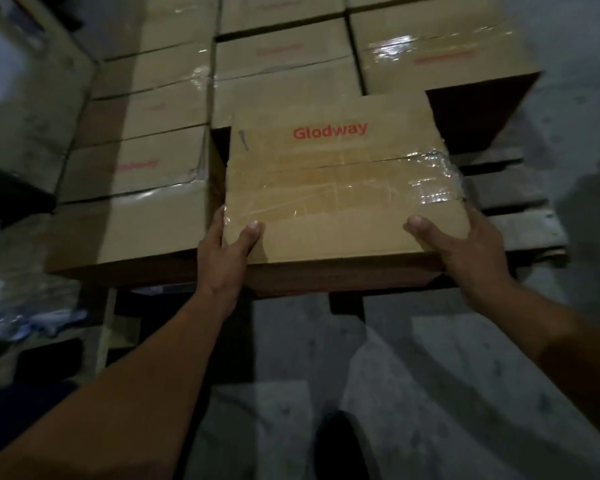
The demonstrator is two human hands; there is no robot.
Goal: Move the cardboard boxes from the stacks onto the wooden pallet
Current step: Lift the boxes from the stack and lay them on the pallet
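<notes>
The left hand (227, 251) and right hand (465, 247) are gripping the box (336, 181) by its near corners, thumbs lying on top. The box is sitting at the pallet's (510, 192) near edge, beside the stacked boxes (136, 188).

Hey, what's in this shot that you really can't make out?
Head view:
- Underside of the held box: hidden by the box itself, so whether it rests on the wooden pallet is unclear.
- Fingers of the left hand and right hand: mostly behind the box's sides.
- Red print on the left stacked boxes: blurred.
</notes>
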